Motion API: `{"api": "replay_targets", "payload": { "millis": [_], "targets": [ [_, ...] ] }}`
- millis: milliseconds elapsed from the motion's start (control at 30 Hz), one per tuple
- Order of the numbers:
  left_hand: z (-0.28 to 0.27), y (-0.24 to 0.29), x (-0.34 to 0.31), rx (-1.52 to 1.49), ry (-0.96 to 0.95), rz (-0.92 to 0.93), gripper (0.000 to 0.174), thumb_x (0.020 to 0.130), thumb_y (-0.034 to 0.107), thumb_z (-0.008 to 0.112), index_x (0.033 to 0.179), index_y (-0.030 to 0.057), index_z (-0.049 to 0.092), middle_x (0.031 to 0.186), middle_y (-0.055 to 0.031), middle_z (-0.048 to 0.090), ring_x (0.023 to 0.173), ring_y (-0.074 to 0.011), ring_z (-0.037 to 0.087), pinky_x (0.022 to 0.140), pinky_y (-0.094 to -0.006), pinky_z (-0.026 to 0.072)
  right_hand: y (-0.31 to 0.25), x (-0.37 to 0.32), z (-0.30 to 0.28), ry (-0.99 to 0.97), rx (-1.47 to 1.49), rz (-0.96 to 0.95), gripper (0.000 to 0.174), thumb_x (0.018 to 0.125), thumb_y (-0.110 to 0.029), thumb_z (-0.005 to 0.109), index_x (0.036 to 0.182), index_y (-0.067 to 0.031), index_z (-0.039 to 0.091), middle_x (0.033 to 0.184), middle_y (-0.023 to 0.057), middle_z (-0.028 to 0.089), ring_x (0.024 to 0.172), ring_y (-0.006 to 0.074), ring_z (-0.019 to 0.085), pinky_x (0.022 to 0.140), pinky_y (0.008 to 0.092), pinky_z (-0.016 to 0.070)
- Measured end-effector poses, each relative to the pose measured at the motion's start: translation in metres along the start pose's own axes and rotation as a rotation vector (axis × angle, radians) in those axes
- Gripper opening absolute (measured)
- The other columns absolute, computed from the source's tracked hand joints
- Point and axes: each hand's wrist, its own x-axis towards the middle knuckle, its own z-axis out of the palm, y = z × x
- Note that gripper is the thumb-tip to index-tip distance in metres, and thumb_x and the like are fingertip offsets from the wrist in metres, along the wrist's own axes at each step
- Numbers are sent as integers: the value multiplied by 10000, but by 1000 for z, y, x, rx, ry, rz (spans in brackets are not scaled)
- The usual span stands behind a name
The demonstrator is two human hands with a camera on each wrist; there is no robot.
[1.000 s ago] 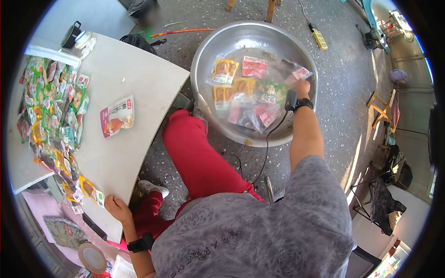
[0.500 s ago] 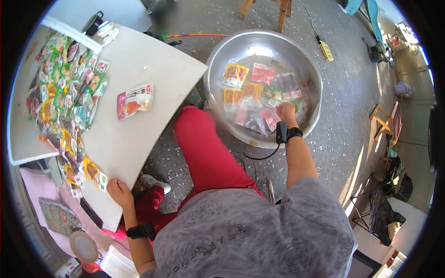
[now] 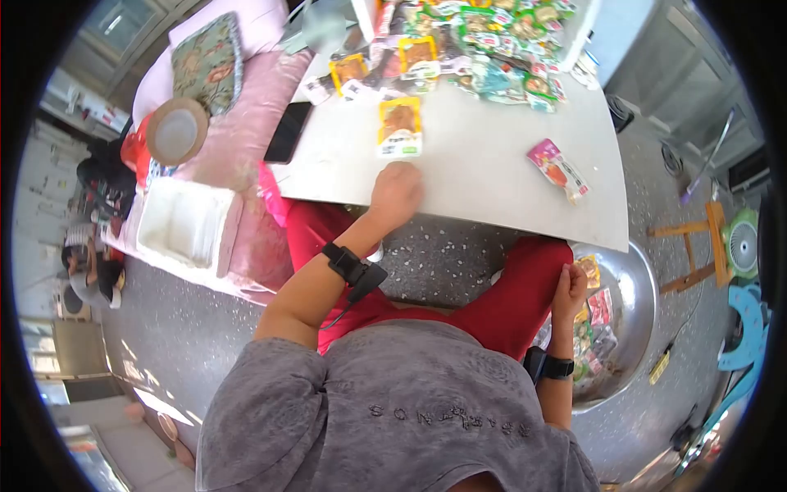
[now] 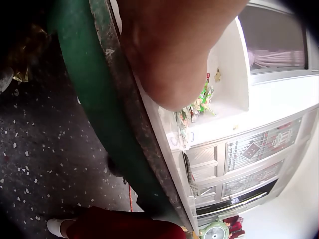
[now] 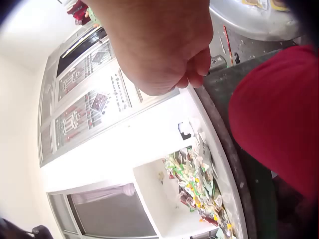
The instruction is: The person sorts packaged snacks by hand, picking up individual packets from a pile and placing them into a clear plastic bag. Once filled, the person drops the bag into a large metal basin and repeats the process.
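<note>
My left hand [image 3: 398, 195] rests on the front edge of the white table [image 3: 484, 184], holding nothing, fingers loosely curled. Just beyond it lies a yellow-edged food packet [image 3: 400, 127]. Over by my right knee, my right hand [image 3: 570, 291] is raised beside the table edge, its fingers loosely curled and empty. A purple and white packet [image 3: 558, 170] lies alone on the table's right part. The right wrist view shows the underside of my right hand [image 5: 159, 50]; in the left wrist view my left hand [image 4: 172, 59] hides its own fingertips.
Many packets [image 3: 508, 33] are heaped at the table's far side. A black phone [image 3: 288, 133] lies at its left edge. The metal basin [image 3: 639, 328] with several packets stands on the floor at right. A white foam box [image 3: 188, 225] sits at left, near a pink-covered seat.
The head view has turned from the basin to the table. My right hand has left the basin and come back beside my knee; the left hand stays at the table edge.
</note>
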Motion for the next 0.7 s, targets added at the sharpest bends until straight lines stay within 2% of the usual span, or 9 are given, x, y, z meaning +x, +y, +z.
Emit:
{"api": "replay_targets", "payload": {
  "millis": [100,133,267,367,433,500,567,700],
  "targets": [
    [-38,-11,-5,39,106,-30,137,602,52,513,734,24,494,740,-123,503,737,-301,468,650,-383,380,-8,-8,17,-46,-233,-215,159,750,-19,483,903,23,479,882,124,508,838,214,491,747,289,393],
    [-54,-17,-8,71,138,-55,145,601,52,514,743,21,498,748,-124,507,745,-299,471,658,-382,382,-9,-9,20,-45,-336,-314,173,728,-8,483,896,31,478,898,163,506,871,283,484,782,342,380],
    [-119,-64,-34,275,251,-201,170,627,72,528,787,15,515,784,-131,520,778,-303,476,694,-376,385,-20,-8,33,-99,-515,-500,202,692,-19,498,888,27,478,936,185,507,905,328,470,807,395,358],
    [-168,-110,-67,471,320,-336,170,650,93,529,803,19,518,802,-139,525,792,-308,477,705,-374,386,-20,-5,37,-117,-569,-506,203,691,-19,496,888,24,478,927,182,509,900,332,470,807,394,358],
    [-207,-136,-89,560,337,-497,167,667,103,514,814,25,520,832,-140,530,802,-302,480,714,-376,384,-22,-4,41,-130,-573,-508,197,689,-20,495,880,23,478,919,180,509,895,332,469,798,394,361],
    [-242,-184,-130,699,367,-587,192,688,133,492,843,25,527,868,-150,530,833,-300,479,729,-383,382,-27,-3,44,-157,-592,-519,195,688,-19,495,877,23,477,915,180,508,891,331,469,793,393,363],
    [-271,-202,-156,757,307,-921,267,703,173,477,918,22,522,926,-165,522,902,-305,464,777,-381,371,-29,-2,46,-173,-617,-524,196,688,-24,492,879,17,477,911,170,507,874,312,475,780,376,368],
    [-305,-233,-200,808,-20,-1318,451,713,251,476,1116,59,422,1121,-167,421,1059,-286,384,893,-358,304,-29,-1,51,-181,-658,-536,199,693,-31,491,889,6,480,919,159,509,872,304,476,783,373,366]
  ]
}}
